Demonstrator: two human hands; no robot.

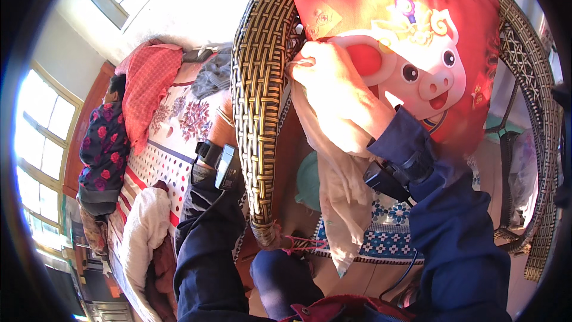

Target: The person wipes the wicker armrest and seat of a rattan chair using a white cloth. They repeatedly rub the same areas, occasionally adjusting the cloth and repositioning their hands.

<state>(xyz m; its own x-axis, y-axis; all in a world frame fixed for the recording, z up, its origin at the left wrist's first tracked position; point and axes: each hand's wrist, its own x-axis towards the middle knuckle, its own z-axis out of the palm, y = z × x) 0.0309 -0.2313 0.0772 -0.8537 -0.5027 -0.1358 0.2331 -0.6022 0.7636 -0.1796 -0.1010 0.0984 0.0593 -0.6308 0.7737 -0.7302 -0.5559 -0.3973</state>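
My right hand (335,94) pinches a thin, pale cloth (342,205) against the inner side of a woven wicker chair's armrest (257,112). The rest of the cloth hangs down below the hand in loose folds. Just beyond that hand, a red cushion (473,22) printed with a cartoon pig leans against the chair back. My left hand (226,118) reaches behind the outer side of the armrest. Only its wrist and lower part show, so its fingers are hidden. Both wrists wear straps with small devices.
A patterned blue and white mat (389,243) lies inside the chair. Pink string (304,242) is tied at the armrest's lower end. On the left, a bed with a floral cover (192,118) carries a red cloth (149,94) and a white cloth (145,223). A person (105,156) is beside the bed.
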